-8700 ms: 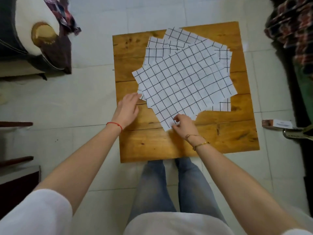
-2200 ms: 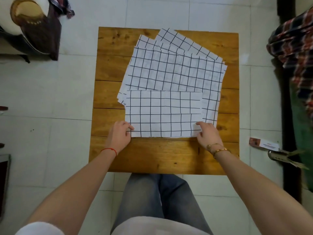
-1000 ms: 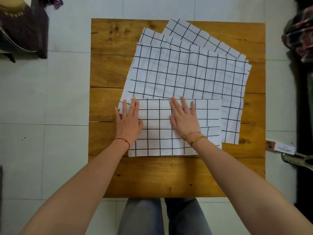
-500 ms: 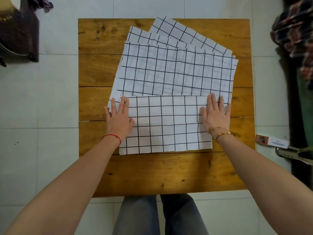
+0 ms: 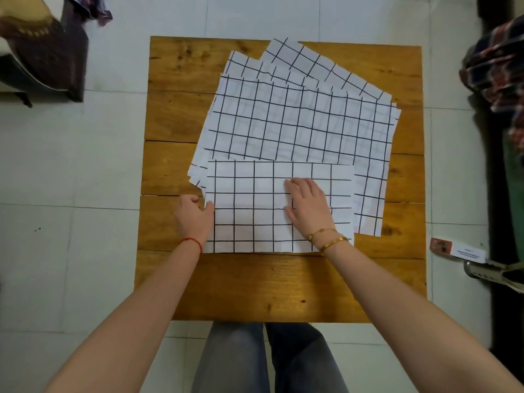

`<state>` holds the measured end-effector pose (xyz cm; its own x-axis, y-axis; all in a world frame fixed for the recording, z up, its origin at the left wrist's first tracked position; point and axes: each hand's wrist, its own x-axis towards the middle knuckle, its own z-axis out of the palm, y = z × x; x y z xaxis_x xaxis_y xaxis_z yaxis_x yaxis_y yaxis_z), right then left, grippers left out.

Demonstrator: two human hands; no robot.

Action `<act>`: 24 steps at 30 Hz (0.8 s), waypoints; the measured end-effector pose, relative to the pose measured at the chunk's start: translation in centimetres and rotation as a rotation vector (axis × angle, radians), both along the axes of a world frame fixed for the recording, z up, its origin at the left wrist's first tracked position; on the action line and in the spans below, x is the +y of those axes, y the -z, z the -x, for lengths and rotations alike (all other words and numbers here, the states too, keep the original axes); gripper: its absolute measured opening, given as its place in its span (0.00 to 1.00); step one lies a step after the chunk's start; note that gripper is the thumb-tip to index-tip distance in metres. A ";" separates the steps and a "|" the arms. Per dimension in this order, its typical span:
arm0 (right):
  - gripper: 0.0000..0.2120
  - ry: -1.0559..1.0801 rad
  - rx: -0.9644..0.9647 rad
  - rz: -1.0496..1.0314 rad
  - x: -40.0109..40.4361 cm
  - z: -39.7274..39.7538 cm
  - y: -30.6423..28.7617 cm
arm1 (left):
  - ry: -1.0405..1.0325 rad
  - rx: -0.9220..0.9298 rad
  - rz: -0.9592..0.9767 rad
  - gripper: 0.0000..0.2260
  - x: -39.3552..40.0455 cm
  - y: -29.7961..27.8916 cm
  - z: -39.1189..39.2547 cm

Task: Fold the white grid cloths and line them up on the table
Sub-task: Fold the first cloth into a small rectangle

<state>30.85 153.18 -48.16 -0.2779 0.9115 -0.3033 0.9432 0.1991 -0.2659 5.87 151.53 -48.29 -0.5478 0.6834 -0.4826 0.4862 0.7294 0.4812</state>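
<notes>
Looking down from the head cam: jeans-clad legs (image 5: 266, 358) at the near edge, both forearms reaching out over the wooden tabletop (image 5: 255, 287). Folded grid cloth (image 5: 255, 222) lies flat as a rectangle near the middle of the tabletop, long side left-right, its far edge overlapping the unfolded stack. Left hand (image 5: 194, 217) sits at the cloth's left edge, fingers curled, thumb on top of the edge (looks like a pinch on that edge; fingers underneath aren't visible). Red string on that wrist. Right hand (image 5: 307, 207) lies palm-down on the cloth, right of its centre, fingers roughly straight and slightly spread, pressing, gripping nothing; two gold bangles on the wrist. Beyond, the unfolded grid cloths (image 5: 297, 120) lie fanned and skewed, several layers, covering the far-right half of the tabletop. Tiled floor (image 5: 85, 165) all round.
</notes>
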 end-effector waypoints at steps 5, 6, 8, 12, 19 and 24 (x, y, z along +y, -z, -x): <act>0.28 -0.020 -0.060 0.034 -0.4 1.2 0.6 | -0.020 -0.015 0.062 0.17 -1.1 -0.2 -0.3; 0.28 -0.016 -0.069 0.037 -0.5 1.3 0.7 | -0.022 -0.017 0.062 0.17 -1.0 -0.3 -0.4; 0.28 -0.007 -0.071 0.038 -0.5 1.4 0.9 | -0.026 -0.032 0.072 0.16 -0.8 -0.2 -0.3; 0.28 0.002 -0.058 0.031 -0.4 1.6 1.0 | -0.016 -0.072 0.075 0.16 -0.3 -0.7 -0.5; 0.28 -0.001 -0.044 0.017 -0.4 1.4 1.2 | -0.138 -0.247 0.036 0.17 0.0 -1.3 0.0; 0.28 -0.007 -0.043 0.007 -0.6 1.6 1.1 | -0.179 -0.310 0.032 0.19 -0.5 -2.6 0.7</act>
